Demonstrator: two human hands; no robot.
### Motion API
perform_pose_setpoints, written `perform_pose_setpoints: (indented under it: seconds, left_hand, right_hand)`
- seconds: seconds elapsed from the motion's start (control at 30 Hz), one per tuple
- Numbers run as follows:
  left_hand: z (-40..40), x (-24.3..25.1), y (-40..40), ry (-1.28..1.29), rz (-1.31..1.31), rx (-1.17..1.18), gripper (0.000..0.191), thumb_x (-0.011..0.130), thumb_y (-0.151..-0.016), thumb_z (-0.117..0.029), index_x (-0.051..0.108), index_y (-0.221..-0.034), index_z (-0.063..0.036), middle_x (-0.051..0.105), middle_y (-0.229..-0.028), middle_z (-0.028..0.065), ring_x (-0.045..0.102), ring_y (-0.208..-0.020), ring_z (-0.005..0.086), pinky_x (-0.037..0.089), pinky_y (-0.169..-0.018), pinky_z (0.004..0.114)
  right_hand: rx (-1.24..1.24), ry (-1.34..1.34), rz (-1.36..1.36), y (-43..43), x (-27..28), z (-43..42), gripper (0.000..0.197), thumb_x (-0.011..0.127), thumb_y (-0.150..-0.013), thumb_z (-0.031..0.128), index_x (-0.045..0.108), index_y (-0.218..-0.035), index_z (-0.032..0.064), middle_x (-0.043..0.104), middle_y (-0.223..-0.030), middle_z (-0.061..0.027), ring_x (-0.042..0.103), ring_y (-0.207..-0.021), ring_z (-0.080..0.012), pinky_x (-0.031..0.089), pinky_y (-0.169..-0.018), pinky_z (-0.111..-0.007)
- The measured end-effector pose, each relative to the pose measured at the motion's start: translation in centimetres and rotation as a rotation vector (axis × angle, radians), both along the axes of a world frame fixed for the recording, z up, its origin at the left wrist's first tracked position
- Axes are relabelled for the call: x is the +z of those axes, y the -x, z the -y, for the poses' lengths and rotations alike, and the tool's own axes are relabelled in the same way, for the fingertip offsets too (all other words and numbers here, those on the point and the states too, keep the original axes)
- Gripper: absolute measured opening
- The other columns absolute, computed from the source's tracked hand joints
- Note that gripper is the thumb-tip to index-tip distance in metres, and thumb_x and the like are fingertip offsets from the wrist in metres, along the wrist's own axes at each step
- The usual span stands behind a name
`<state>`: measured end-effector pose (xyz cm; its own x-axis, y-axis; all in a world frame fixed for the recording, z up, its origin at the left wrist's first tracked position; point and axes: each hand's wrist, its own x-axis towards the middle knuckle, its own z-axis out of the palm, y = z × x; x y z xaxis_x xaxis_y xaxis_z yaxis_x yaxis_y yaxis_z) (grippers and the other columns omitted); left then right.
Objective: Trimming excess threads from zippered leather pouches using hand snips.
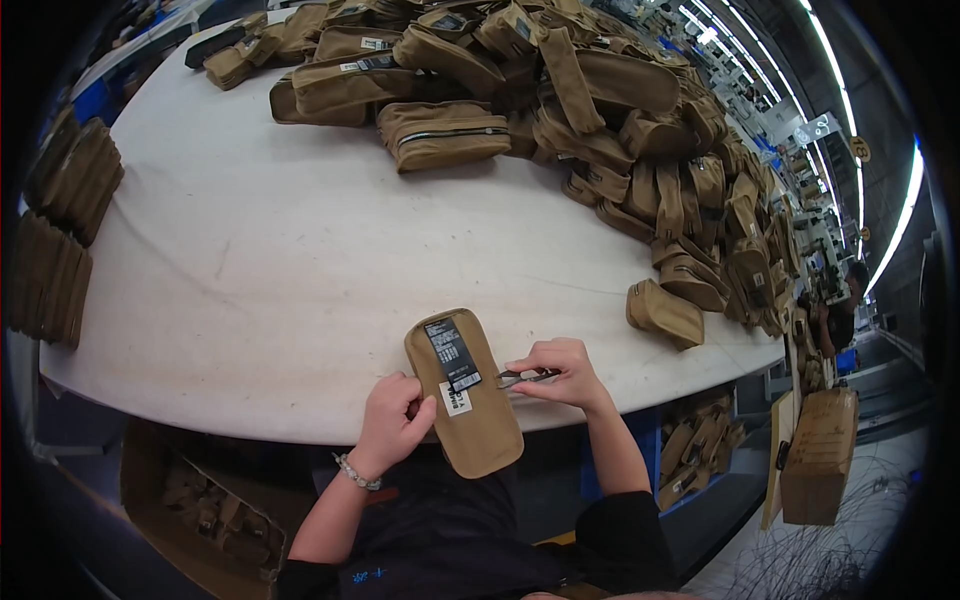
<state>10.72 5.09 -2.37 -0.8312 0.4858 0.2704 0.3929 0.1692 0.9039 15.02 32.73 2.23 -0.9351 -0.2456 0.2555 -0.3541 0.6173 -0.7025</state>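
Observation:
A tan fabric pouch [484, 439] lies at the table's near edge, its lower end jutting out past the edge. On its upper face are a black printed tag [451, 351] and a white label [455, 400], both bearing writing. My left hand [394, 420], with a beaded bracelet at the wrist, grips the pouch's left side between thumb and curled fingers. In my right hand [564, 371] is a pair of dark metal thread snips [534, 376]. The tips of the snips meet the pouch's right edge; whether a thread lies between them is too small to tell.
A large heap of similar tan pouches [427, 135] covers the back and right of the white table [300, 262]. Stacked pouches [56, 277] stand at the left. Below are a cardboard box [142, 472] and a blue bin [651, 442] holding pouches. Another carton [821, 457] sits right.

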Motion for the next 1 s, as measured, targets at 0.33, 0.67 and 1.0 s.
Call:
perform_pose_setpoints:
  seconds: [0.33,0.67,1.0]
  left_hand:
    - [-0.1,0.1,0.1,0.008,-0.028,-0.007,0.025,0.063,-0.079,-0.014,0.045,-0.064,-0.0042,0.043,-0.058,0.0083,0.044,-0.059,0.0262,0.036,-0.055,0.038]
    - [-0.1,-0.1,0.1,0.0,-0.038,-0.005,0.024,0.063,-0.079,-0.014,0.046,-0.064,-0.004,0.044,-0.059,0.0082,0.044,-0.059,0.0261,0.036,-0.056,0.038]
    - [-0.1,-0.2,0.0,0.006,-0.046,-0.006,0.024,0.063,-0.079,-0.014,0.046,-0.065,-0.004,0.043,-0.059,0.0082,0.044,-0.059,0.0261,0.035,-0.056,0.038]
  right_hand:
    - [0.029,-0.14,-0.09,0.3,0.1,0.2,0.025,0.084,-0.065,0.02,0.076,-0.087,0.0122,0.061,-0.06,-0.0009,0.052,-0.05,-0.0163,0.035,-0.048,-0.028]
    - [-0.017,0.006,0.036,0.1,-0.6,0.1,0.021,0.083,-0.066,0.015,0.075,-0.084,0.0085,0.065,-0.065,-0.0018,0.056,-0.053,-0.0142,0.038,-0.05,-0.026]
    - [0.023,0.274,0.213,-0.3,-1.9,-0.8,0.015,0.08,-0.072,0.008,0.072,-0.082,0.0008,0.07,-0.074,-0.0065,0.064,-0.066,-0.0123,0.047,-0.059,-0.023]
